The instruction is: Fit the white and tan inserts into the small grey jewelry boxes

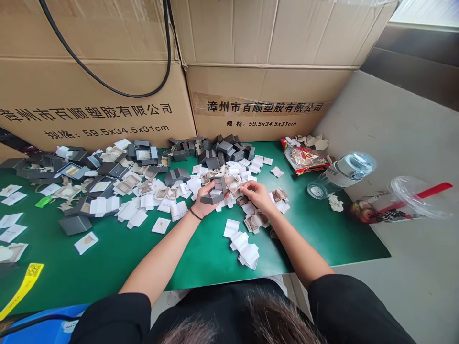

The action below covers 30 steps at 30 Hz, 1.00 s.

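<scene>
My left hand (205, 199) is wrapped round a small dark grey hinged box (217, 190). The box's lid stands up, and a pale lining shows inside. Just to its right, my right hand (256, 195) is closed with thumb and fingertips together; what they hold, if anything, is too small to make out. Beneath and behind both hands lies a heap of white folded cards (233, 172) mixed with crumpled beige inserts (234, 183). More beige inserts (255, 221) lie under my right wrist, and a loose stack of white cards (245, 249) is nearer to me.
Several grey boxes (225, 149) are piled along tall cardboard cartons (251, 95); more lie at left. On the right of the green table (201, 263) are a red snack bag (303, 156), a clear bottle (340, 174) and a plastic cup (401, 200). A yellow tag (23, 289) lies front left.
</scene>
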### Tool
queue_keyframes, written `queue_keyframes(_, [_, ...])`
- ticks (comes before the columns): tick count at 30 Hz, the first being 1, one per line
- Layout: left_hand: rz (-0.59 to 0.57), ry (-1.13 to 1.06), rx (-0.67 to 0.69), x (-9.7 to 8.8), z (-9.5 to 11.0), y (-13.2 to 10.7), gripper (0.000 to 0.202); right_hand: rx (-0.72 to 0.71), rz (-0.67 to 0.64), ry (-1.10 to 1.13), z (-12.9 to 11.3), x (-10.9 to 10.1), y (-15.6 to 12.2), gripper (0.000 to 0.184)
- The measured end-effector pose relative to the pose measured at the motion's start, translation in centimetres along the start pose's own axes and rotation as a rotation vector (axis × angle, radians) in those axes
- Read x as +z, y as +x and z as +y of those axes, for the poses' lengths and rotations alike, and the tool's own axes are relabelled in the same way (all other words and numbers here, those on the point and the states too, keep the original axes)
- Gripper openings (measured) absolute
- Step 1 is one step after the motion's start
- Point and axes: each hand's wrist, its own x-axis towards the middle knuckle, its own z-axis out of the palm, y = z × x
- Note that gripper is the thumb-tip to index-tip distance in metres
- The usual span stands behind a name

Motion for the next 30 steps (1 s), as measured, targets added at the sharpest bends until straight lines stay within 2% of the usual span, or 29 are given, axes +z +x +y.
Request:
queue_keyframes(6, [-0.009,-0.023,-0.022,-0.2,0.2,0.1,0.034,-0.027,-0.058,0.040,0.1,0.0,0.1,0.027])
queue_keyframes(12, [-0.038,-0.005,-0.037,-0.6,0.3,0.1,0.041,-0.018,-0.067,0.084,0.0,-0.1,0.2,0.040])
queue_keyframes(16, [-0.022,0.000,-0.057,-0.3,0.3,0.0,0.040,-0.025,-0.085,0.050,-0.8,-0.3,-0.1,0.029])
queue_keyframes(23, [-0.051,0.041,-0.055,-0.3,-0.1,0.1,0.033,-0.008,-0.007,0.104,-0.6,-0.1,-0.1,0.027])
queue_keyframes(30, [-0.050,0.040,-0.053,-0.3,0.0,0.1,0.035,-0.113,-0.012,0.031,-0.3,-0.1,-0.1,0.025])
